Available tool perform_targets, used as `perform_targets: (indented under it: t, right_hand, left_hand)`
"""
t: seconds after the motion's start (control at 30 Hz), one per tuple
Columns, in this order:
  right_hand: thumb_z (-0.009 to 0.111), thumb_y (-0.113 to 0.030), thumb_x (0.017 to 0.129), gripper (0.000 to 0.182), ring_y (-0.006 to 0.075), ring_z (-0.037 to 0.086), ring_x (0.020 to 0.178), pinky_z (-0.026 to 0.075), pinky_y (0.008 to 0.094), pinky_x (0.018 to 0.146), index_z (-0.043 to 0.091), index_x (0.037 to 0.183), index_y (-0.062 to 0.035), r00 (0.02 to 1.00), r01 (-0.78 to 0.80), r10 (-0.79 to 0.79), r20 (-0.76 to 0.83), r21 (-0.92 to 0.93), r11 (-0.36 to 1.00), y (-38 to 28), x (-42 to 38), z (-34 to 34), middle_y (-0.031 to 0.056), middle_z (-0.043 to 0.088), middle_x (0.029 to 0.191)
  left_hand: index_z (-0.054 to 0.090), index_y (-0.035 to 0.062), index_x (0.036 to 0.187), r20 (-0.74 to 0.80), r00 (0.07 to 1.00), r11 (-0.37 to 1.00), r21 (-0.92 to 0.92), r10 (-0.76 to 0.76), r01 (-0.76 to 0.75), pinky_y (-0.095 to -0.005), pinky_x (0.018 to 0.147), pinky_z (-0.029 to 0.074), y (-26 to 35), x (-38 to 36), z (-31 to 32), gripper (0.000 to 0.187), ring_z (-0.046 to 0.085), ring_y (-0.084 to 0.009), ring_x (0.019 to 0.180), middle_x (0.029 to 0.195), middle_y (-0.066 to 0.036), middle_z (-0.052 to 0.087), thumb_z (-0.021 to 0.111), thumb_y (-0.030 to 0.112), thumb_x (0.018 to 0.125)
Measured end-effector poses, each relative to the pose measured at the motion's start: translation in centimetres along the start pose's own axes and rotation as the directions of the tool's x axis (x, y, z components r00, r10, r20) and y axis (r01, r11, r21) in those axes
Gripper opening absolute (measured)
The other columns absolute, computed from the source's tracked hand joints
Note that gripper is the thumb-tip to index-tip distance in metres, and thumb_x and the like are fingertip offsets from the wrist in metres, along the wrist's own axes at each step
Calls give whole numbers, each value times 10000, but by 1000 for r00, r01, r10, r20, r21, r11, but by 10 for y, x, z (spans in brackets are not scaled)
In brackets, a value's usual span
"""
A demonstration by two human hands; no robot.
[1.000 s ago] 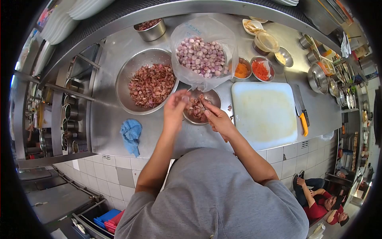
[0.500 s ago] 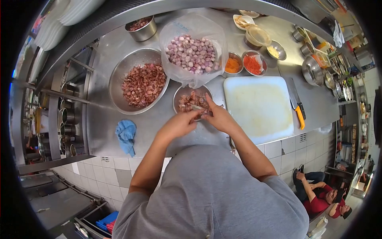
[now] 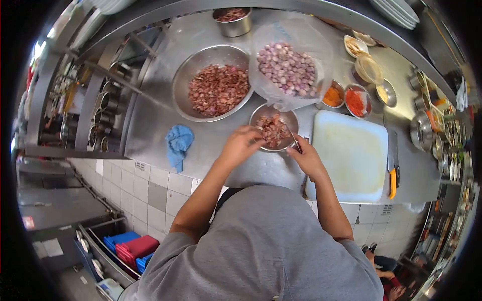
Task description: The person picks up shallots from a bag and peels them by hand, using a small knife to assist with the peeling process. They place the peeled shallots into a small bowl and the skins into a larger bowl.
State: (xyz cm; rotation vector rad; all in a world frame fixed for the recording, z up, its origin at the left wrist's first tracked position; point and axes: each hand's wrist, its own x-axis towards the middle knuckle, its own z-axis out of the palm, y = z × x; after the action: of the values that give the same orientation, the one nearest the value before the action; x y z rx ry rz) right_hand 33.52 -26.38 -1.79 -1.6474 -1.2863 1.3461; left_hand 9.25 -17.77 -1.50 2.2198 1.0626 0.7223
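Note:
My left hand (image 3: pixel 241 146) is at the left rim of a small steel bowl (image 3: pixel 294 116), fingers loosely bent and apart, with nothing visible between them. The bowl holds reddish-brown shallot pieces and skins (image 3: pixel 272 130). At the bowl's right rim, my right hand (image 3: pixel 307 158) is closed around a small knife (image 3: pixel 290 131), its thin blade pointing up over the bowl. Behind the bowl, a clear plastic bag (image 3: pixel 321 55) holds pale purple peeled shallots (image 3: pixel 286 67). A large steel bowl (image 3: pixel 182 90) of reddish-brown shallots (image 3: pixel 218 89) stands to the left.
A white cutting board (image 3: pixel 349 155) lies on the right, beside a yellow-handled knife (image 3: pixel 392 183) and a black-handled one. Bowls of orange (image 3: pixel 332 96) and red shreds (image 3: pixel 355 103) stand behind it. A blue cloth (image 3: pixel 179 145) lies left. A steel pot (image 3: pixel 236 25) stands at the back.
My hands have moved apart, from working together over the small bowl to opposite sides of it. The whole view has shifted, so the counter appears further right.

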Motion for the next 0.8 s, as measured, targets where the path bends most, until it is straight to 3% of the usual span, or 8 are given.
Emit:
perform_targets:
  t: [0.17, 0.37, 0.4, 0.5, 0.53, 0.67, 0.73, 0.8]
  right_hand:
    - [621, -143, 920, 581, 218, 549, 1186, 400, 315, 1029, 391, 1433, 6, 997, 75, -71, -34, 125, 989, -11, 10, 11, 165, 559, 1333]
    - [602, -108, 932, 528, 199, 562, 1123, 401, 304, 1018, 431, 1423, -18, 984, 171, -173, -51, -36, 985, -17, 25, 36, 125, 603, 1241]
    - [583, -131, 926, 486, 328, 519, 1251, 367, 350, 1068, 470, 1380, -2, 993, 115, -115, -27, -19, 993, -22, 23, 43, 234, 534, 1342]
    - [567, -152, 940, 453, 312, 554, 1205, 482, 344, 942, 493, 1371, -33, 999, 24, -26, -22, -91, 996, -6, 24, 58, 216, 535, 1344]
    - [554, -179, 957, 424, 252, 632, 1028, 549, 305, 699, 510, 1361, -57, 992, -117, 118, -41, 10, 993, -26, 15, 62, 190, 527, 1360]
    - [546, -194, 970, 419, 158, 626, 815, 504, 261, 524, 507, 1366, -64, 985, -144, 144, -90, 11, 990, -26, 6, 71, 149, 543, 1319]
    - [527, -146, 978, 319, 76, 522, 630, 454, 238, 516, 567, 1291, -94, 984, -99, 108, -142, 72, 992, -31, 2, 77, -6, 550, 715]
    - [528, -147, 979, 303, 73, 522, 625, 452, 236, 514, 571, 1273, -87, 985, -54, 62, -160, 56, 997, -27, 1, 82, -6, 548, 714]
  left_hand:
    - [671, 79, 998, 165, 982, 959, 248, 96, -136, -491, 952, 408, 16, -12, 20, 240, 615, -312, 1027, 980, -113, 677, 685, 254, 834]
    - [679, 119, 1093, 540, 840, 997, 72, -40, 1, -443, 949, 403, 8, -21, -10, 298, 641, -306, 979, 1005, -116, 695, 665, 296, 854]
    - [686, 91, 1068, 531, 847, 1000, -25, 7, 8, -429, 930, 441, 9, -20, -23, 267, 656, -307, 942, 965, -127, 694, 663, 256, 860]
    - [691, 55, 1028, 293, 954, 970, -206, -63, 128, -410, 877, 487, -12, -8, -62, 213, 662, -292, 944, 965, -141, 691, 654, 180, 860]
    - [690, 50, 1015, 140, 989, 987, -144, -56, 77, -396, 843, 501, -32, 0, -75, 200, 657, -300, 932, 946, -149, 687, 652, 158, 851]
    - [696, 33, 1002, -194, 968, 939, 273, -157, 207, -459, 811, 517, -112, 58, -141, 211, 662, -366, 912, 956, -182, 690, 597, 58, 818]
    - [700, 17, 1010, -170, 912, 796, 445, -374, 410, -479, 838, 516, -166, 81, -152, 243, 656, -387, 963, 1000, -207, 686, 561, 16, 811]
    - [705, 14, 1005, -50, 878, 743, 512, -476, 432, -468, 853, 517, -218, 91, -140, 244, 655, -383, 983, 1017, -218, 682, 568, 28, 804]
